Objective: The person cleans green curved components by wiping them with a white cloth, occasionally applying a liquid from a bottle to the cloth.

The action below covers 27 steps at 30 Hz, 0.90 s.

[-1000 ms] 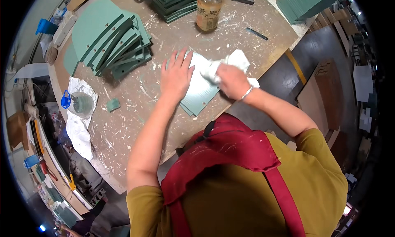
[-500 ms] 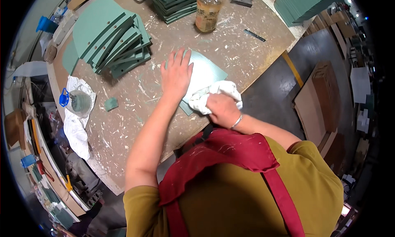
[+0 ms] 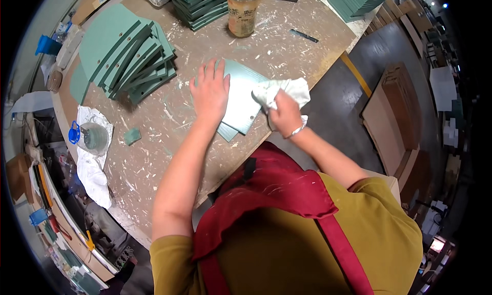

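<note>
A flat pale green panel (image 3: 244,97) lies on the paint-speckled worktable (image 3: 154,156), near its front edge. My left hand (image 3: 210,92) presses flat on the panel's left side, fingers spread. My right hand (image 3: 285,112) clutches a crumpled white rag (image 3: 282,90) at the panel's right edge, over the table edge. A second green piece (image 3: 226,132) peeks out beneath the panel.
A fanned stack of green panels (image 3: 128,59) sits at the left. More green stacks (image 3: 200,3) and an amber jar (image 3: 243,10) stand at the back. A lidded tub on a white cloth (image 3: 92,138) and a small green block (image 3: 132,136) are at the left.
My right hand with the rag swept from the panel's top right down to its lower edge, then back up to the right edge. My left hand stayed pressed on the panel.
</note>
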Motion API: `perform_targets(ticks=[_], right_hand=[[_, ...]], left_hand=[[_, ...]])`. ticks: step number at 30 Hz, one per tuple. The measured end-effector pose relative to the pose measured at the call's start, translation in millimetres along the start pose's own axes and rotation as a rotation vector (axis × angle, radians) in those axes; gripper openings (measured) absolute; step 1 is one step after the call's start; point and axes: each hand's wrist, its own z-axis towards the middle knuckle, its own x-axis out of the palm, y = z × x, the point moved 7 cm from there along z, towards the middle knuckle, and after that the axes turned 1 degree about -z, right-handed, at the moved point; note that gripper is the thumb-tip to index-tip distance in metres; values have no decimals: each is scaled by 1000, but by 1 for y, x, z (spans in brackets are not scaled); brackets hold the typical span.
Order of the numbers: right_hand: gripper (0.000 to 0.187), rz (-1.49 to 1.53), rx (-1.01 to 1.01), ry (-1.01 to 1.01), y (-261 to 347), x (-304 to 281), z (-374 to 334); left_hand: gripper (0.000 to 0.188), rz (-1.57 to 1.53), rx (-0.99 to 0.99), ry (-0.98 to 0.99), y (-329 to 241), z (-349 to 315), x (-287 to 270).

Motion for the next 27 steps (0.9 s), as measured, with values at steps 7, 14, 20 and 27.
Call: perform_targets(ticks=[7, 14, 20, 27], right_hand=[[28, 70, -337, 206, 72, 3, -50], [18, -309, 21, 263, -8, 14, -14], [13, -189, -284, 176, 37, -1, -13], [12, -189, 3, 9, -32, -32, 28]], left_hand=[[43, -9, 14, -17, 1, 1, -5], [43, 11, 38, -19, 0, 3, -6], [43, 33, 22, -8, 0, -2, -2], [43, 46, 18, -1, -1, -4, -5]])
